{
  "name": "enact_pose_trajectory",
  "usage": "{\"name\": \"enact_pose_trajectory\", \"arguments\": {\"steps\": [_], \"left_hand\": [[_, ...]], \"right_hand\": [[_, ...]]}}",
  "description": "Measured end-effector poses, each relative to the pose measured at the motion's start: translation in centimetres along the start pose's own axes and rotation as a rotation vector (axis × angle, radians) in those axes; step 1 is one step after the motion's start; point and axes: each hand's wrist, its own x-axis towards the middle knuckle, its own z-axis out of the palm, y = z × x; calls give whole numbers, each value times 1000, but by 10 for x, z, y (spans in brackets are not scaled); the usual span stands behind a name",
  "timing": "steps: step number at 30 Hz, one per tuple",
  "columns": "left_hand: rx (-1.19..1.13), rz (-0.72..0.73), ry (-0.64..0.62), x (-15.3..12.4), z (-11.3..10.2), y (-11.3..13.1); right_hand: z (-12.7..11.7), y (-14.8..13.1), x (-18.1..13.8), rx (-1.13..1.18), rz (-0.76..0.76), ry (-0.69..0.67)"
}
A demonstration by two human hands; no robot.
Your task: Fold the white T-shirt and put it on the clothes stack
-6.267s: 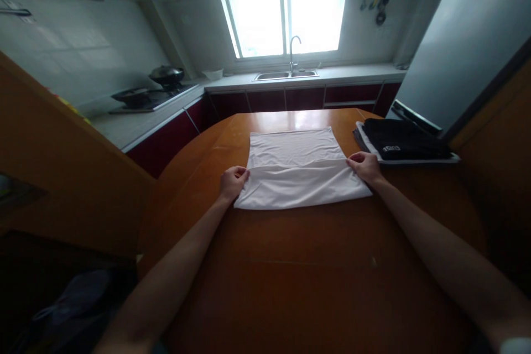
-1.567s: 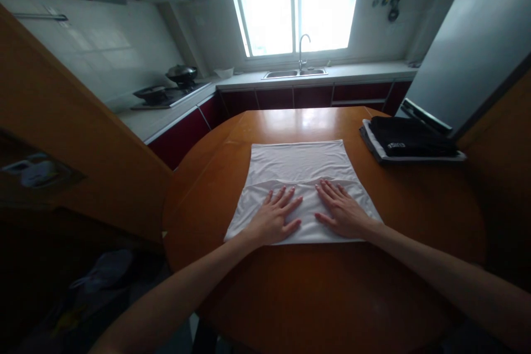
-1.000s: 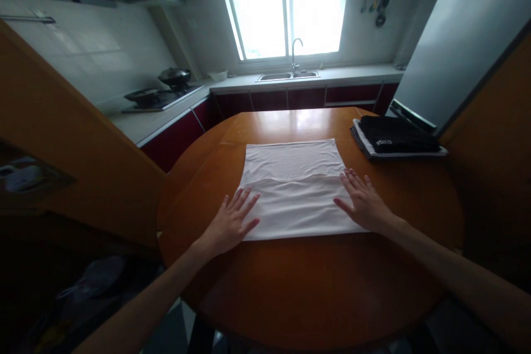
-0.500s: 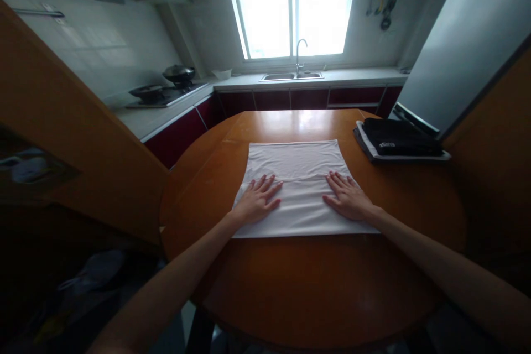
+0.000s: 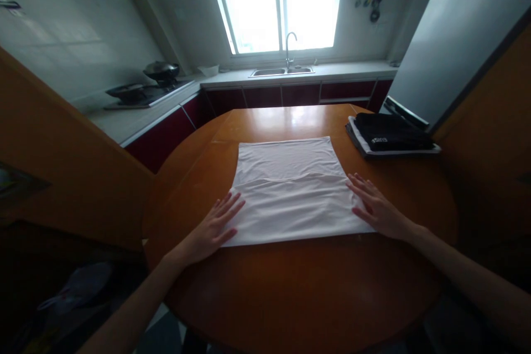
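A folded white garment [image 5: 290,188] lies flat in the middle of a round wooden table [image 5: 298,287]. Its near part is doubled over, and the fold edge runs across its middle. My left hand [image 5: 211,227] rests flat at the garment's near left edge, fingers spread and open. My right hand [image 5: 375,207] lies flat at the near right edge, fingers stretched out, holding nothing.
A folded black garment [image 5: 392,131] sits on a pale one at the table's far right. Behind the table run a kitchen counter with a sink [image 5: 282,71] under a bright window and a stove with pans [image 5: 145,86] at the left. A grey fridge [image 5: 448,38] stands at the right.
Half a second ago both hands lay flat nearer the garment's middle. They have slid outward to its left and right edges. Earlier they pinched the fold's corners.
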Motion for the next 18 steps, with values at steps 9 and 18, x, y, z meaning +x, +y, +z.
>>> {"name": "enact_pose_trajectory", "arguments": {"steps": [9, 18], "left_hand": [[4, 219, 71, -29, -11, 1], [10, 256, 44, -49, -22, 6]], "right_hand": [[-11, -4, -24, -35, -197, -119], [-26, -9, -35, -125, -374, 44]]}}
